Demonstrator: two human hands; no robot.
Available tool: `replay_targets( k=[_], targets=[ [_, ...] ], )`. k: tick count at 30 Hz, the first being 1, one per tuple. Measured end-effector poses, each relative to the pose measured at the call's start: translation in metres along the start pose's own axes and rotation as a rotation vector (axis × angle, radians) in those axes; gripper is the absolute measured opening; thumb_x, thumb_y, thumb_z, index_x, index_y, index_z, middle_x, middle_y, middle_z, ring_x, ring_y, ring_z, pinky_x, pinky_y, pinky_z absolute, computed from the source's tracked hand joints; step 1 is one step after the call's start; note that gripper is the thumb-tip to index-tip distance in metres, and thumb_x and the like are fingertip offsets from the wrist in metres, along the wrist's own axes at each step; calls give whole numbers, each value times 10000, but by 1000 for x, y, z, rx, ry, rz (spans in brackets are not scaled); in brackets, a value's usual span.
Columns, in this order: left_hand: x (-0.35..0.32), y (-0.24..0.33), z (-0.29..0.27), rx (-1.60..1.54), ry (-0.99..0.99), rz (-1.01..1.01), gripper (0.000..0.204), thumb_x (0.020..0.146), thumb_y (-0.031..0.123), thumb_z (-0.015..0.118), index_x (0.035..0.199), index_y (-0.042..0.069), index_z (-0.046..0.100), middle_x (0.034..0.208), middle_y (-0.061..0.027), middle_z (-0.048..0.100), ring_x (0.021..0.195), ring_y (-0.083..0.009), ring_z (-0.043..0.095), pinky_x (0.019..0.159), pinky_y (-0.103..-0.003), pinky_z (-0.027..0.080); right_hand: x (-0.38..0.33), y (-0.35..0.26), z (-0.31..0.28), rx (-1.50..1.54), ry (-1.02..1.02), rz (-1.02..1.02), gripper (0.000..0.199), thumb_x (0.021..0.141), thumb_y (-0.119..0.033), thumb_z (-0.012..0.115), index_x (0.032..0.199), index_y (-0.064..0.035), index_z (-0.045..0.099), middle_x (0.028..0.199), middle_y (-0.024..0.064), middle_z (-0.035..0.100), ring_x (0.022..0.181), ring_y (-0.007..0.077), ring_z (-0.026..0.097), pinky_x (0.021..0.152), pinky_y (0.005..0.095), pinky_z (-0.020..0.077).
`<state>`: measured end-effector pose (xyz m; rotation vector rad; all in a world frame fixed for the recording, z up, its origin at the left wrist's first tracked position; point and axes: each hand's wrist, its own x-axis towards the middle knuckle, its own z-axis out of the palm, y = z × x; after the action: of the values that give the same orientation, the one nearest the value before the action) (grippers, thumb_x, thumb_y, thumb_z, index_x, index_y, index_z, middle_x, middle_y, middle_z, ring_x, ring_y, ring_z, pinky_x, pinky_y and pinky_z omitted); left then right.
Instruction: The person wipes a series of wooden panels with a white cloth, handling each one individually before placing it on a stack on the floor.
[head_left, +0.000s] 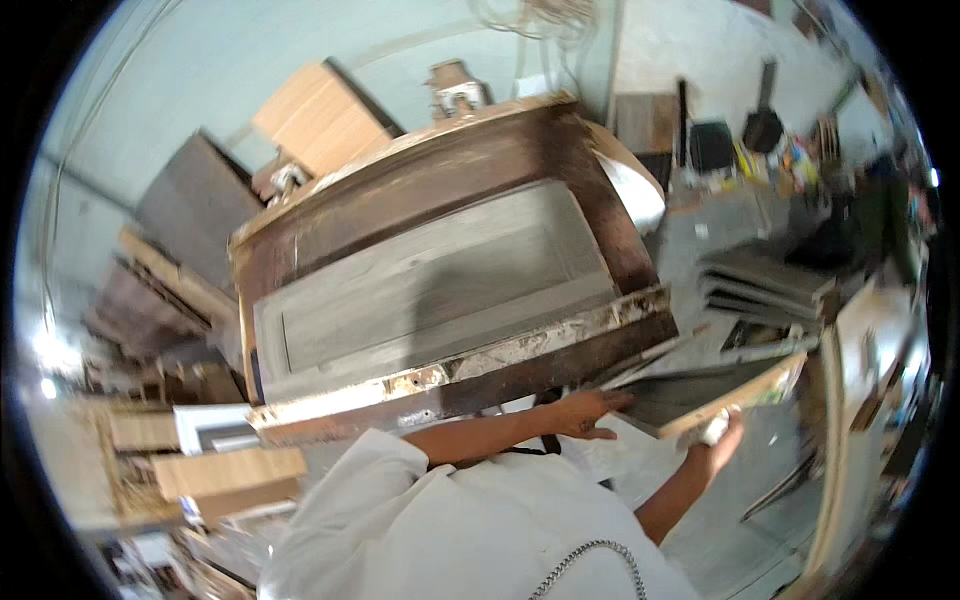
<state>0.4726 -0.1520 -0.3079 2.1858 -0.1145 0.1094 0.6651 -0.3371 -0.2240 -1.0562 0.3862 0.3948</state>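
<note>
My left hand reaches across to the right. Its fingers meet the near-left corner of a dark flat panel with a pale wooden edge, and seem to grip it; motion blur softens the contact. On the near side of that edge, my right hand is closed around a small white wad, perhaps cloth or paper, close against the wood. In front of me lies a large brown wooden workpiece with a grey recessed panel and a worn, white-stained near rail.
Boards and dark panels lean at the back left. A stack of grey panels lies to the right. Light wooden pieces are piled at the lower left. A long pale wooden strip stands at the right.
</note>
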Motion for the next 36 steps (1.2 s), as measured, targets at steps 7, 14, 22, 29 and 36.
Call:
replay_targets(
  k=[7,14,22,29,36],
  targets=[
    [-33,62,-105,-251,30,-233,572,883,459,604,1253,28,533,682,-189,595,651,-327,588,592,-423,441,-210,-44,206,-160,-724,-696,807,827,-465,668,1312,100,358,1322,282,456,1190,332,500,1027,435,404],
    [-168,68,-202,-615,670,72,166,890,193,648,985,58,666,977,-60,668,918,-166,621,816,-334,497,-368,96,373,-332,-1512,22,779,785,-425,640,1327,94,430,1207,235,582,959,264,643,807,349,545],
    [-241,-28,-269,-1642,1028,-54,631,871,246,679,1294,-74,336,1251,-176,488,1010,-341,604,824,-405,578,-298,229,280,-777,-1587,476,675,734,-392,618,1164,123,537,899,186,633,720,229,619,652,320,514],
    [-285,-92,-349,-1700,1207,-57,313,929,175,571,1121,-67,518,1111,-158,571,982,-297,620,874,-452,579,-193,285,367,-248,-939,782,535,910,-531,526,1000,-15,633,844,116,686,724,243,668,651,390,549],
    [-275,-192,-392,-1780,1366,-179,306,935,139,544,1149,-46,428,1121,-163,504,998,-310,579,908,-479,561,-120,367,482,-560,-665,666,313,870,-315,650,959,-15,628,855,119,681,739,247,663,627,389,544]
  ],
)
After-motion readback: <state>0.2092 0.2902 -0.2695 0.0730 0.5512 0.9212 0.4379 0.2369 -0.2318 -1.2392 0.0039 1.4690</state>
